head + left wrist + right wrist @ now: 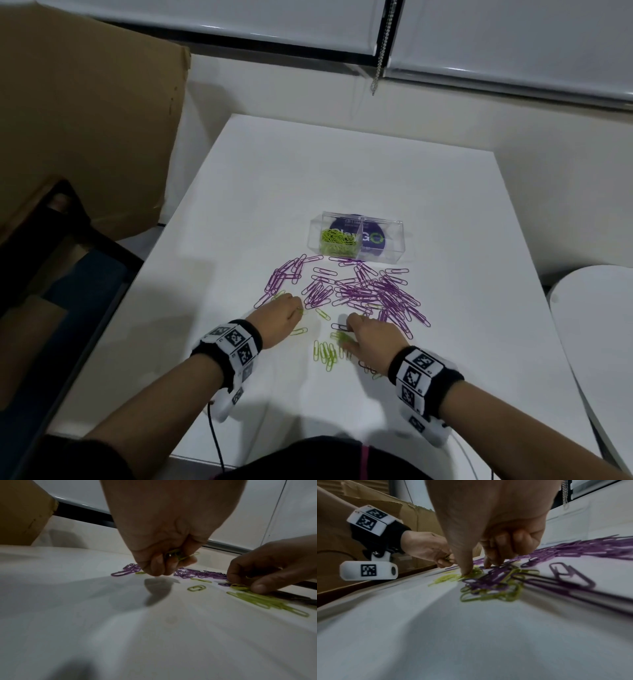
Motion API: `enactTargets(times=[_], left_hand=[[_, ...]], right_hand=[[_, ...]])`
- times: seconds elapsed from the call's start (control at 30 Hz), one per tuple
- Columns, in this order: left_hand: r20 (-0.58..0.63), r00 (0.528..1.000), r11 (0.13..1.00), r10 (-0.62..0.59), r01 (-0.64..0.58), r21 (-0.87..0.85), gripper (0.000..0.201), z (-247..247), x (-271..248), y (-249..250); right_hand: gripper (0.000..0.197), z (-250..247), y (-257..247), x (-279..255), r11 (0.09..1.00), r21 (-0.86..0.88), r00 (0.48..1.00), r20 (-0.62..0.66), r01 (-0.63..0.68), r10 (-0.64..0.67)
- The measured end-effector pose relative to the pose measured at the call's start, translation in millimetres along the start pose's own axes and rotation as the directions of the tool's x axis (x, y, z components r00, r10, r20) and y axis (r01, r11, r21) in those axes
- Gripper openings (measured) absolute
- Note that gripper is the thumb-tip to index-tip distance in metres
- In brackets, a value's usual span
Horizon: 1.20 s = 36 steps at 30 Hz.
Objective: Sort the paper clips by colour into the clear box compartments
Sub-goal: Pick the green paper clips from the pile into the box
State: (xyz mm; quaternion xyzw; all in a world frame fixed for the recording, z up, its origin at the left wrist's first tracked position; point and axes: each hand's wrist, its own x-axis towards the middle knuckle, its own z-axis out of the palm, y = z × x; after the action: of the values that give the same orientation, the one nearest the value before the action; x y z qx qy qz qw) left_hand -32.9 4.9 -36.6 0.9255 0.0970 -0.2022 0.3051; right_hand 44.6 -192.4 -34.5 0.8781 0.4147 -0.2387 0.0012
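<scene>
These paper clips are light, slick wire that tangles, so I pinch each by its loop. My left hand [164, 550] clenches a bunch of green clips [178, 555]; my right hand [368, 334] pins green ones to the surface [342, 171], near the purple heap [370, 294] and the clear box [394, 246] beyond.

Purple paper clips [363, 291] spread across the white bench [342, 178], with lime-green paper clips [327, 354] nearer the person and more lime-green ones in the left compartment of the clear box [394, 246], whose label is dark purple with white and green lettering. Both wrists wear black bands with white blocks [236, 342] printed in black-and-white square codes. A brown cardboard box [85, 120] stands at the left.
</scene>
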Motion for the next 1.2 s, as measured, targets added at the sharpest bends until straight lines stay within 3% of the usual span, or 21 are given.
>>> enactTargets(times=[0.2,0.3,0.4,0.57,0.7,0.83,0.97,1.03,1.2], left_hand=[[-0.003,0.997,0.986,-0.079,0.077,-0.148,0.04,2.8,5.2,-5.8],[0.006,0.998,0.988,-0.066,0.066,-0.141,0.037,0.8,5.9,-7.7],[0.004,0.999,0.989,-0.041,0.041,-0.139,0.028,-2.4,3.9,-8.4],[0.006,1.0,0.996,-0.026,0.026,-0.08,0.021,-4.0,3.2,-3.2],[0.028,0.998,0.99,0.063,-0.066,0.121,0.038,-5.4,9.0,7.8],[0.035,0.995,0.968,0.088,-0.094,0.234,0.036,-2.4,18.5,17.0],[0.028,0.994,0.958,0.101,-0.105,0.265,0.027,-1.7,22.9,19.3],[0.032,0.993,0.947,0.112,-0.117,0.299,0.024,-1.0,23.9,20.0],[0.034,0.992,0.956,0.124,-0.129,0.264,0.018,0.5,22.7,21.8]], right_hand=[[0.028,-9.4,8.4,16.3,0.999,-0.019,0.999,-0.011,-0.033,0.033],[0.021,-14.6,15.3,19.1,1.0,-0.014,1.0,-0.001,-0.023,0.023],[0.007,-17.9,23.6,20.4,0.975,0.217,0.997,-0.051,-0.045,0.058],[0.016,-21.8,34.3,14.8,0.75,0.658,0.988,-0.059,-0.069,0.142],[0.024,-19.3,34.3,15.2,0.595,0.795,0.983,0.003,-0.114,0.184],[0.028,-21.0,31.2,16.3,0.408,0.898,0.975,0.088,-0.166,0.203],[0.03,-21.5,31.7,18.2,0.16,0.966,0.968,0.176,-0.206,0.179],[0.03,-23.0,31.3,17.6,0.165,0.965,0.97,0.179,-0.206,0.165],[0.036,-23.4,28.7,17.0,0.394,0.899,0.978,0.142,-0.191,0.15]])
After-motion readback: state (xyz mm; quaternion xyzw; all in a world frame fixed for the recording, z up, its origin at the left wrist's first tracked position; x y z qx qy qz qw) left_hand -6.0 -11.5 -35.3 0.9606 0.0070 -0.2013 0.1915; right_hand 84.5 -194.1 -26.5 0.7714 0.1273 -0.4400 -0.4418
